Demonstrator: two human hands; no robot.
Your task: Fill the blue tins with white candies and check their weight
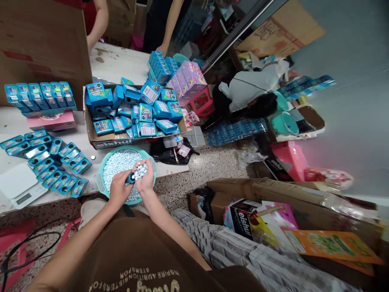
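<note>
My left hand (120, 187) is closed around a small blue candy box (130, 177), tilted toward my other palm. Cupped beside it, my right hand (146, 178) holds a heap of pale blue-white candies (140, 171) against the box. Both hands are over a turquoise basin (100, 174) full of the same round candies (118, 164). Left of the basin, several blue boxes (57, 178) stand in rows with dark round holes in their tops. A small white cap (92, 157) lies between these rows and the basin.
A carton (121, 142) heaped with blue boxes stands behind the basin. A white scale (21, 184) sits at the table's left. Several upright boxes (39, 96) rest on a pink box. Co-workers' arms (173, 24) reach in at the back. Stacked grey material (231, 247) fills the lower right.
</note>
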